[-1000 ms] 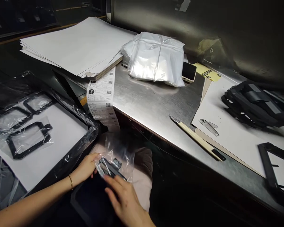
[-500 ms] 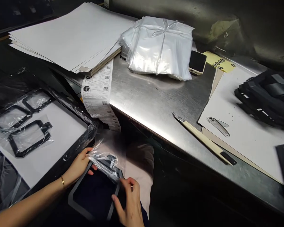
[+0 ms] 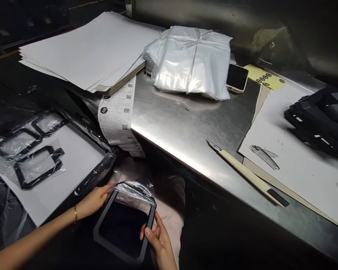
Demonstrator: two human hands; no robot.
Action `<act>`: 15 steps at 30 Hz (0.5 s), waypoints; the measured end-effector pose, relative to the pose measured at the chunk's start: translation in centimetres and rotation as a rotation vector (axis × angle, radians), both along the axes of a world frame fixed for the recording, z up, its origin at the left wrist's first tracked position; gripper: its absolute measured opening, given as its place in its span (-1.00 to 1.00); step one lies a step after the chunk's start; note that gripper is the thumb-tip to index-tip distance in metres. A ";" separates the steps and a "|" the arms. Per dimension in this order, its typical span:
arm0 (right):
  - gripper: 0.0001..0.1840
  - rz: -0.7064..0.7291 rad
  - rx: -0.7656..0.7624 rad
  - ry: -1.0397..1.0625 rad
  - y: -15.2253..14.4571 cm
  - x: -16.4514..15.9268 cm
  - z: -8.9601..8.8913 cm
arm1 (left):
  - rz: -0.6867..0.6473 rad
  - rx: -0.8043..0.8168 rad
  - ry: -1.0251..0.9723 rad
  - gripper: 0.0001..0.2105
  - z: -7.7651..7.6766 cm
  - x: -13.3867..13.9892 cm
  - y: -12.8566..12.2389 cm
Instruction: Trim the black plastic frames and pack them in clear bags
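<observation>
A black plastic frame [image 3: 115,250] with cut corners is tilted over my lap, its far end inside a clear plastic bag [image 3: 133,176]. My left hand [image 3: 95,201] pinches the bag's left edge beside the frame's far left corner; some of its fingertips are hidden. On the opposite side my right hand [image 3: 161,242] grips the frame's right bar, thumb on top and fingers curled through the opening. The near part of the frame lies outside the bag.
Several bagged frames [image 3: 38,167] lie on white sheeting in a box at left. The metal table [image 3: 174,131] bears a paper stack [image 3: 87,48], a tied bundle of clear bags [image 3: 191,60], a phone [image 3: 237,78], a knife [image 3: 246,172], nail clippers [image 3: 263,156] and piled black frames [image 3: 321,120].
The right hand has shifted from the bag's opening onto the frame's right bar. The frame and bag have moved slightly right, and the left hand now reaches along the bag's edge.
</observation>
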State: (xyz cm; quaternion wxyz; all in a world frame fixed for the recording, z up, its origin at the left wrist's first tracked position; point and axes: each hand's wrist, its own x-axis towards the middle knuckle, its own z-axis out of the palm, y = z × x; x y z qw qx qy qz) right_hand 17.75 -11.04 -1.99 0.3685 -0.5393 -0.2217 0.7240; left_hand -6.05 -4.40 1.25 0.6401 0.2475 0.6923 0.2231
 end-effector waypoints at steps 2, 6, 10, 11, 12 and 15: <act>-0.10 -0.008 -0.023 -0.017 0.2 0.1 -0.2 | 0.003 -0.027 -0.048 -0.81 0.3 0.4 -1.0; -0.09 0.052 -0.025 -0.093 -0.4 -0.1 -0.5 | 0.092 -0.091 -0.124 -0.52 1.3 2.1 -3.0; -0.13 0.161 0.096 -0.299 -0.4 0.5 -0.6 | 0.153 -0.039 0.009 -0.38 0.4 3.7 -4.2; -0.11 0.175 0.155 -0.376 0.0 0.8 -0.7 | 0.147 -0.024 0.039 -0.39 0.0 4.0 -4.3; -0.11 0.187 0.224 -0.451 0.6 1.2 -0.8 | 0.129 -0.014 0.054 -0.42 -0.3 4.2 -4.3; -0.45 0.243 0.463 -0.619 2.9 2.0 -1.5 | 0.033 -0.004 0.056 -0.52 -0.6 4.5 -3.8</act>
